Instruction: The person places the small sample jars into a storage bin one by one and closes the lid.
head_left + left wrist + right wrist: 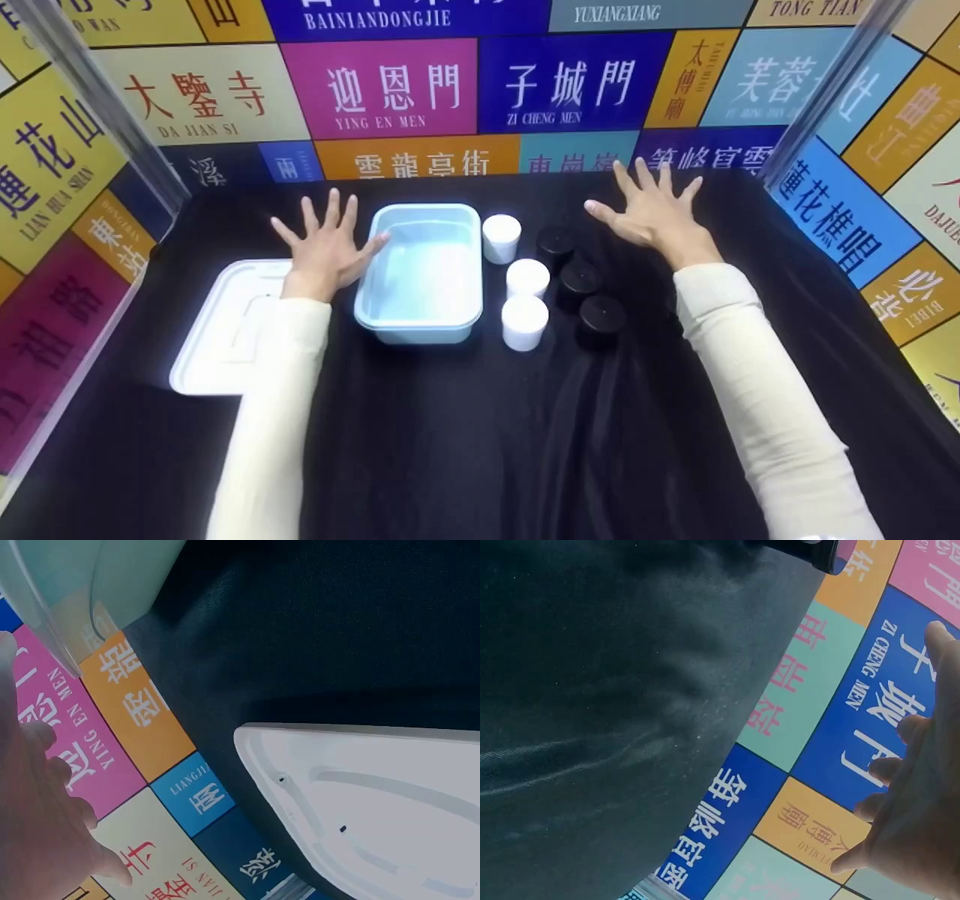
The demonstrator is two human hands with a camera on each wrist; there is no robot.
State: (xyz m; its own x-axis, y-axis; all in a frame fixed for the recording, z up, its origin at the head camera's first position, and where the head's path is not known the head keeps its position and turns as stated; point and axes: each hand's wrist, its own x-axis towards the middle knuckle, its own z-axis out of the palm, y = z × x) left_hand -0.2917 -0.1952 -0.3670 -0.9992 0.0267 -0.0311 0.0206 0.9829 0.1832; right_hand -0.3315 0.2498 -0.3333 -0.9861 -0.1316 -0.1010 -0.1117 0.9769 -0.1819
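My left hand [324,247] is spread with fingers apart, between a white lid [217,330] and a light blue plastic box [420,262]. Its thumb overlaps the box's left rim in the head view. Fingers spread too, my right hand [656,210] hovers past the dark round containers. Neither hand holds anything. Three white cups [501,238] stand right of the box, two of them close together toward the front. Beside them is a slanting row of three black round-topped containers [602,315]. The left wrist view shows the lid [375,802] with its raised ridges.
A black cloth [420,450] with folds covers the table. Colourful panels with Chinese lettering [379,90] form the back and side walls. Metal posts [832,90] rise at both back corners.
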